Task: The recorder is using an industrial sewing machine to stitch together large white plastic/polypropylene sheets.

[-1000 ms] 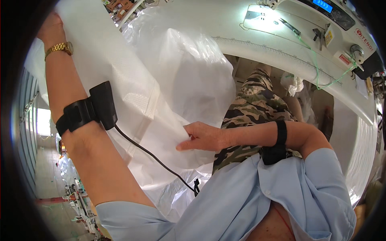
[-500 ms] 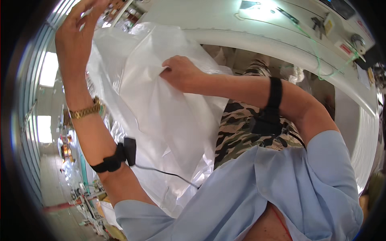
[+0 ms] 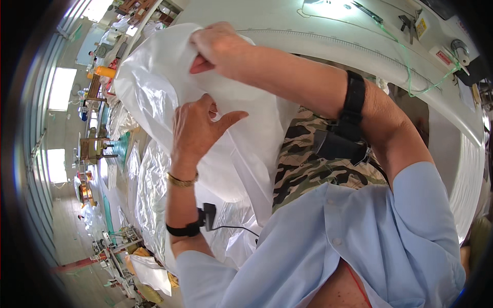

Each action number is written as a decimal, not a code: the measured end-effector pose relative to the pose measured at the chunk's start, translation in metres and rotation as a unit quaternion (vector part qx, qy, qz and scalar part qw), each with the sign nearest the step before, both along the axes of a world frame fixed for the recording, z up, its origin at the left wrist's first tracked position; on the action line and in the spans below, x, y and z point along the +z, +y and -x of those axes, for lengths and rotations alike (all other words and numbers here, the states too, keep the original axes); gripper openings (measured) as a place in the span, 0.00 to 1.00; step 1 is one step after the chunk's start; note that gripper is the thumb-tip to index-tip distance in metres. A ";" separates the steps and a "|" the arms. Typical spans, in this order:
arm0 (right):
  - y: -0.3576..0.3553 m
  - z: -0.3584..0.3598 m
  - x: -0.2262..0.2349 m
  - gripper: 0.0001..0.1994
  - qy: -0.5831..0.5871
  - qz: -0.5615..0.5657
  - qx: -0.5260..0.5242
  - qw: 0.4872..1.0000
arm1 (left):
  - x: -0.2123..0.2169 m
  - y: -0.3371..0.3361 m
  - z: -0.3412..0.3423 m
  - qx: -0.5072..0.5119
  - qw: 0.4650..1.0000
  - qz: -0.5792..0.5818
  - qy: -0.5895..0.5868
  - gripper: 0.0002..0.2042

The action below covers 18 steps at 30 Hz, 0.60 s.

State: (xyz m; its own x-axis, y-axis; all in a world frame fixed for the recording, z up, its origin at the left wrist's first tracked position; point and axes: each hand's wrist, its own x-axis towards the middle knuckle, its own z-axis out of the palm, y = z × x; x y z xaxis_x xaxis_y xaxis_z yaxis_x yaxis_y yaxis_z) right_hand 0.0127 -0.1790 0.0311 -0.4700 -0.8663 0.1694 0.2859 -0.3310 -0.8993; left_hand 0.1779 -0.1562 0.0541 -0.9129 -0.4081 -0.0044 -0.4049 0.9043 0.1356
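Note:
A large sheet of thin white plastic [image 3: 154,92] hangs in front of me over my lap. My right hand [image 3: 218,46] pinches its upper edge near the top of the view. My left hand [image 3: 197,128] lies lower, palm against the sheet, fingers closed on a fold and thumb spread to the right. A gold watch and a black strap with a cable sit on my left forearm; a black band with a small box wraps my right forearm. Camouflage trousers [image 3: 303,164] show under the plastic.
A white worktable [image 3: 328,31] curves across the top right with a lit lamp patch, scissors, small tools and a green thread [image 3: 411,77]. More crumpled clear plastic [image 3: 149,205] is piled at the left. Machines and benches line the hall floor far left.
My left hand has come down from high at the upper left onto the middle of the sheet. My right hand has risen to the sheet's top edge.

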 end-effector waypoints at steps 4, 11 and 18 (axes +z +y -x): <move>0.021 -0.018 0.038 0.14 -0.105 -0.020 0.018 0.994 | -0.023 -0.012 -0.006 0.098 0.978 0.082 0.165 0.18; 0.065 0.006 0.026 0.15 0.172 0.053 -0.143 0.973 | 0.063 -0.084 -0.035 0.196 0.810 -0.153 0.532 0.15; 0.101 -0.051 -0.052 0.15 0.194 0.007 0.060 0.979 | 0.165 -0.155 -0.027 0.333 0.831 0.088 0.438 0.36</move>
